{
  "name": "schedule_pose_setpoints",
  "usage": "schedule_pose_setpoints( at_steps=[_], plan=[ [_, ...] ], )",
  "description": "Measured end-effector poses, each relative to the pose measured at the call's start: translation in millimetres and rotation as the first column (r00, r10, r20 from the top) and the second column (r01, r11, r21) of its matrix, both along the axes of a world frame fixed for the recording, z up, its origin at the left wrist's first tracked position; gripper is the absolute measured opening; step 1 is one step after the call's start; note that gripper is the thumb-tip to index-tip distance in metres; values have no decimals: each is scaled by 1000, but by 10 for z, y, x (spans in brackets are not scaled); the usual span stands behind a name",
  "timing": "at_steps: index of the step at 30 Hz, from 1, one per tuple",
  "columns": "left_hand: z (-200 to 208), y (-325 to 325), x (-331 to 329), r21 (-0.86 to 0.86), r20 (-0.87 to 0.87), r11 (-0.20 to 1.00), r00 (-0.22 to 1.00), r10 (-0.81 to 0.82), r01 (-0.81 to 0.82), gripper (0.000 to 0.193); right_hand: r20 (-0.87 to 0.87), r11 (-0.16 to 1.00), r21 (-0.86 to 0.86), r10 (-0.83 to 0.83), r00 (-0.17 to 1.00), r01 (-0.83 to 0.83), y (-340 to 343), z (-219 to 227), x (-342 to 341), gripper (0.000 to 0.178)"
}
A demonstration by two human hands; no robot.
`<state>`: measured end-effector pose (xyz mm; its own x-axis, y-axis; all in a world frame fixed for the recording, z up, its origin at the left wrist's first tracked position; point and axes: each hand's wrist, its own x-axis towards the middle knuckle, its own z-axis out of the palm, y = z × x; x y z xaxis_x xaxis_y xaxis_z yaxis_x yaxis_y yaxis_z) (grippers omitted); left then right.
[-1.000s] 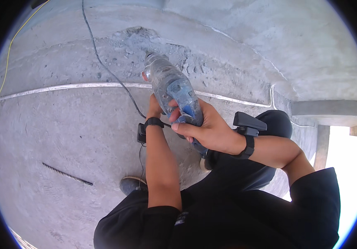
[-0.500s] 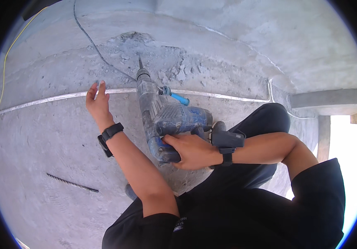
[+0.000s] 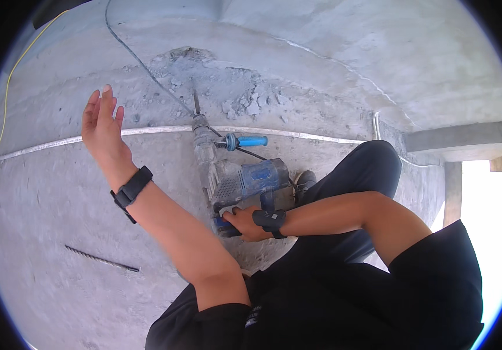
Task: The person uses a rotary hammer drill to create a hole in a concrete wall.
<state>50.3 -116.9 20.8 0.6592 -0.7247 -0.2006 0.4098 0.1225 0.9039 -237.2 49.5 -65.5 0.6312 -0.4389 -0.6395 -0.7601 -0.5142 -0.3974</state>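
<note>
A dusty blue and grey demolition hammer (image 3: 258,177) lies low over the concrete floor, its chisel bit (image 3: 195,100) pointing away from me toward broken rubble. My right hand (image 3: 244,223) is wrapped round its rear handle. A bright blue side handle (image 3: 252,141) sticks out to the right near the front of the tool. My left hand (image 3: 104,125) is raised to the left of the tool, fingers stretched out and slightly spread, with nothing in it.
Loose concrete chunks (image 3: 254,104) lie ahead of the bit. A white pipe (image 3: 152,129) crosses the floor. A dark cable (image 3: 140,64) runs toward the tool. At left are a yellow cord (image 3: 6,96) and a spiral drill bit (image 3: 102,258). A concrete ledge (image 3: 464,135) stands at right.
My left hand has moved left and farther away. The hammer has rolled, so its blue side handle points more squarely right. My right hand has shifted slightly left, still gripping.
</note>
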Motion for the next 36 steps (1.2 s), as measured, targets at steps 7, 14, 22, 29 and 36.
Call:
schedule_pose_setpoints(
  at_steps=[7,14,22,29,36],
  plan=[
    [714,-540,345,6,443,990,887,-131,143,56,35,993,-14,-118,992,118,115,-300,118,61],
    [476,-889,786,357,717,899,541,-439,256,53,156,987,18,-159,975,158,203,-475,206,60],
    [-522,-345,1553,701,434,680,629,-645,214,43,116,987,58,-155,981,149,246,-702,162,56],
    [-1056,56,2325,742,357,668,806,-471,61,42,138,993,-110,-18,990,33,288,-629,115,57],
    [-1006,135,2209,690,272,721,900,-339,63,45,-51,859,208,487,872,-467,-672,-16,-148,33]
  ],
)
